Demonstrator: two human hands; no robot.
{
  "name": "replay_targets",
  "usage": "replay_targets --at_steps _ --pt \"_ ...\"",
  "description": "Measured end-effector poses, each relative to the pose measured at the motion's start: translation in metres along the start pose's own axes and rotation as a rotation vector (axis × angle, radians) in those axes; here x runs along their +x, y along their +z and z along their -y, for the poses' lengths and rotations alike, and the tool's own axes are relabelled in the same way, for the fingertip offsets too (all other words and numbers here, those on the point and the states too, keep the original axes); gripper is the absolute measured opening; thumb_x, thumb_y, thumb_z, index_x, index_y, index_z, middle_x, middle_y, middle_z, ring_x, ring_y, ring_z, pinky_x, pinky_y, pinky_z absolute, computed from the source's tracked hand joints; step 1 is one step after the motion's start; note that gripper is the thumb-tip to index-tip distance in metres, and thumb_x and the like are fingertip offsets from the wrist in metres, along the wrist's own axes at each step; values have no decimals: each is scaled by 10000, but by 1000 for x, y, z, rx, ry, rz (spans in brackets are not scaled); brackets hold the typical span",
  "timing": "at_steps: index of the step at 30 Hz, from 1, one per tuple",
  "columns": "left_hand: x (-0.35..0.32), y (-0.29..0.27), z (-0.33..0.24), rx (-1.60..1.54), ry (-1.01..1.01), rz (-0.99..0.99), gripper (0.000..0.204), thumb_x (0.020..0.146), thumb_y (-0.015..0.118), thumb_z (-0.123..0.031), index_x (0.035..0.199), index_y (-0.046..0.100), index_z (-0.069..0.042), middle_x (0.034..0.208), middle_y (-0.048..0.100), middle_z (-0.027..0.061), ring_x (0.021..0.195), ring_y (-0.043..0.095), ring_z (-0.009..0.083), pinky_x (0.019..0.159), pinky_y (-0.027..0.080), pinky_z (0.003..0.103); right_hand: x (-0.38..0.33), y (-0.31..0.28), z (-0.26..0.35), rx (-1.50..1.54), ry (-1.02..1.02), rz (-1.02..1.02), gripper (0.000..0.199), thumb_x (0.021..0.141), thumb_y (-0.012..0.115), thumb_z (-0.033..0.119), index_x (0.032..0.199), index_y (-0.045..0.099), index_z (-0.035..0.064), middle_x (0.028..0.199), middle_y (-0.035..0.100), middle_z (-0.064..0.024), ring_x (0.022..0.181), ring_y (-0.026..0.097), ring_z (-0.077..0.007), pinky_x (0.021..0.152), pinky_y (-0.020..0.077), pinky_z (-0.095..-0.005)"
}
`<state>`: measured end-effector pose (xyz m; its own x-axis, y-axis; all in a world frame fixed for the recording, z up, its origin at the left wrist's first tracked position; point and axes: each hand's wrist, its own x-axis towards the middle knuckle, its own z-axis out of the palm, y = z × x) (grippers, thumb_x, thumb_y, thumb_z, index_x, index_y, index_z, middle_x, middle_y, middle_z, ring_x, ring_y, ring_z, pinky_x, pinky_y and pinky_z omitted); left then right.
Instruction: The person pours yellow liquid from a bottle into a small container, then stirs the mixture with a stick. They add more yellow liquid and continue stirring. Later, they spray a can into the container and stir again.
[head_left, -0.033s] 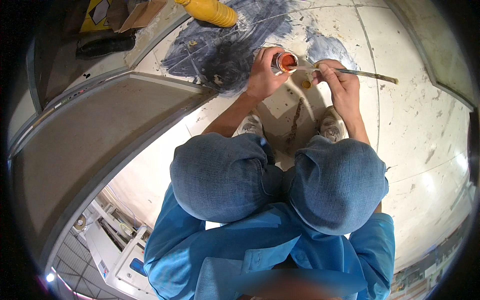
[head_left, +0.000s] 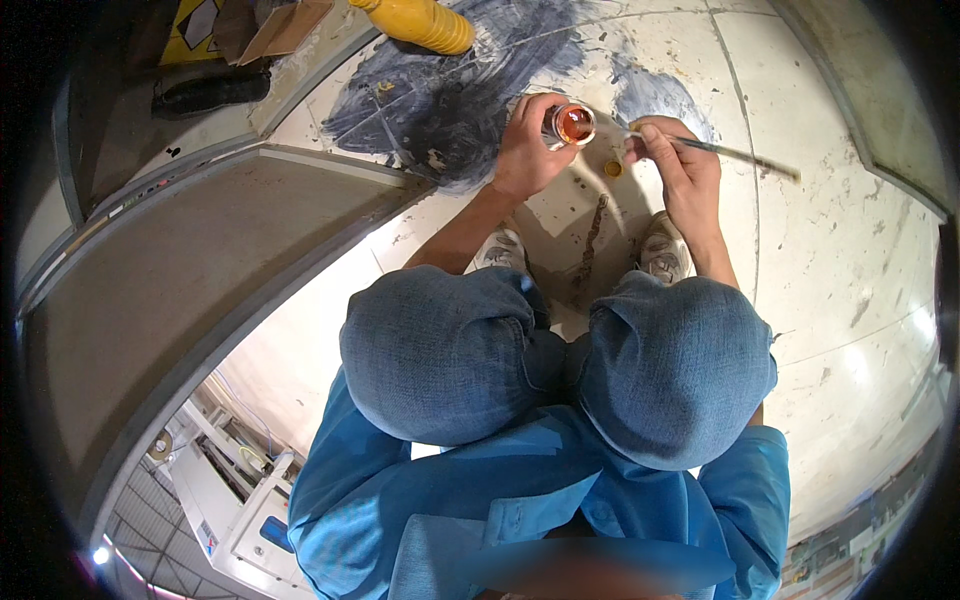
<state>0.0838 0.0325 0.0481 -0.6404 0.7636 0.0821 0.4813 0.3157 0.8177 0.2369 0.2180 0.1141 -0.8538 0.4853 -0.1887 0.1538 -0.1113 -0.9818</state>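
Observation:
My left hand (head_left: 530, 152) is wrapped round a small clear jar (head_left: 551, 127) with orange-red stuff inside, its mouth turned up toward me. To the right, my right hand (head_left: 680, 168) pinches a long thin stick (head_left: 745, 157) between thumb and fingers. The stick's dark shaft points out to the right and is blurred by motion. Its pale end points toward the jar but lies apart from the mouth. A small round yellow cap (head_left: 613, 169) lies on the floor between my hands.
Dark grey smears (head_left: 430, 110) cover the pale floor (head_left: 820, 260) beyond my left hand. A ribbed yellow bottle (head_left: 425, 25) lies at the far edge. On the left stands a grey metal-framed panel (head_left: 200, 240), with a cardboard box (head_left: 280, 32) behind it. My shoes (head_left: 662, 250) are below the hands.
The pale end of the stick, at the jar's mouth before, has come out to the right, away from it. The jar's orange-red surface now shows a bright shine. My left hand stays put.

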Motion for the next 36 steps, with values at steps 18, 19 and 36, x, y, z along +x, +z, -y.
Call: replay_targets --at_steps 18,19,36 --pt "13 -3 12 31 117 -123 698 715 926 -70 1326 589 -80 1347 574 170 1285 573 380 1084 467 472 -4 -6 0 211 -68 -115 242 1107 625 138 1189 720 -69 984 747 -150 839 713 -201 814 581 -330" --pt "14 -4 11 52 117 -128 705 709 929 -74 1327 589 -83 1363 559 175 1305 553 387 1100 449 483 -5 -6 1 211 -71 -126 243 1107 626 138 1187 720 -71 985 747 -150 839 714 -201 813 581 -330" --pt "13 -8 1 130 107 -112 631 724 883 -64 1290 604 -49 1276 571 152 1174 615 365 984 543 430 3 3 10 -137 -126 35 261 1100 637 174 1169 739 -56 1064 766 -125 839 740 -174 751 580 -316"
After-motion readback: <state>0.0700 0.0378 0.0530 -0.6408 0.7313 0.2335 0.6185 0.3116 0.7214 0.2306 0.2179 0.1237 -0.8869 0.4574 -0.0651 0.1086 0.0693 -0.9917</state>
